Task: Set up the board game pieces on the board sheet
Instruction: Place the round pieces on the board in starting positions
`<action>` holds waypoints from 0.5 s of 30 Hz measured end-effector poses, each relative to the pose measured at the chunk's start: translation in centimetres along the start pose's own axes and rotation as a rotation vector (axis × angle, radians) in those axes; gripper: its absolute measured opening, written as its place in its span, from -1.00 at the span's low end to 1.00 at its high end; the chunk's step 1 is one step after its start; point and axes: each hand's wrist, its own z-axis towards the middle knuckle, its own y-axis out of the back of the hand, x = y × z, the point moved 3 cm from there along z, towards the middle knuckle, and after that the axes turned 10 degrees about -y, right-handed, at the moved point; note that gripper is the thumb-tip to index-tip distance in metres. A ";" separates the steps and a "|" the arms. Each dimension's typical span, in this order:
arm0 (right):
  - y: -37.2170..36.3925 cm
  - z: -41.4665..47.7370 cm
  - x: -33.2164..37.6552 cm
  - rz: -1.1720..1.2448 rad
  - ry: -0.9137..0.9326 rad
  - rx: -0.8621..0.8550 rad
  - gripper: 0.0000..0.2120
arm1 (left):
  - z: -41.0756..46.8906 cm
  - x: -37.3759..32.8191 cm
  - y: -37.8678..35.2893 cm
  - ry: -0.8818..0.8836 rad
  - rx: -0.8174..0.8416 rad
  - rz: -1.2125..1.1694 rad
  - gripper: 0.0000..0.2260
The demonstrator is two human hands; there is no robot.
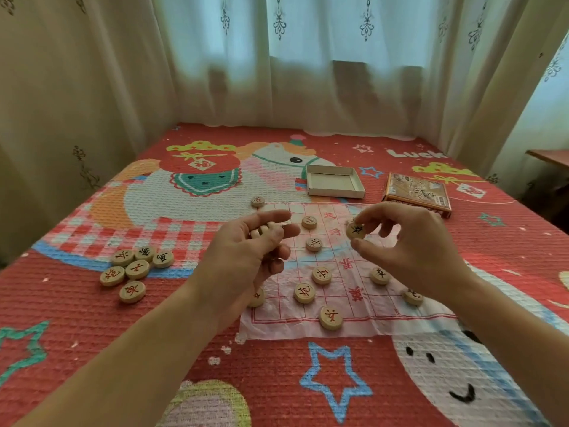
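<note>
I log the right hand (409,241) pinching one piece (356,231) above the board sheet (369,312), toward its 1 o'clock. The left hand (249,251) cups a stack of pieces (261,231), count unclear. Risks: the wrinkled sheet may shift on set-down, nudging placed pieces (314,244); the loosely cupped stack may spill.

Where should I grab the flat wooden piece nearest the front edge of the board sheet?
Pinch its round rim on two opposite sides, coming straight down from above. The piece lies flat and face up on the board sheet, too low to take by its faces, with bare sheet all round it, so there is room on either side.
</note>
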 end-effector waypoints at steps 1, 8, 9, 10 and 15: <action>0.3 0.0 -0.5 -0.004 -0.014 -0.007 -0.77 | -0.1 0.0 -0.2 -0.001 0.017 0.009 -0.79; 2.0 -0.4 -3.8 -0.022 -0.096 0.013 -0.79 | -1.0 -0.2 -1.9 -0.032 0.122 0.046 -0.71; 2.0 -0.5 -3.9 -0.015 -0.104 0.017 -0.80 | -1.1 -0.1 -2.0 -0.036 0.134 0.050 -0.68; 2.1 -0.4 -4.1 -0.014 -0.114 0.023 -0.81 | -1.1 0.0 -2.1 -0.041 0.147 0.055 -0.64; 0.9 2.3 -4.4 -0.083 -0.119 0.104 -0.78 | -1.2 0.1 -2.5 -0.051 0.177 0.049 -0.62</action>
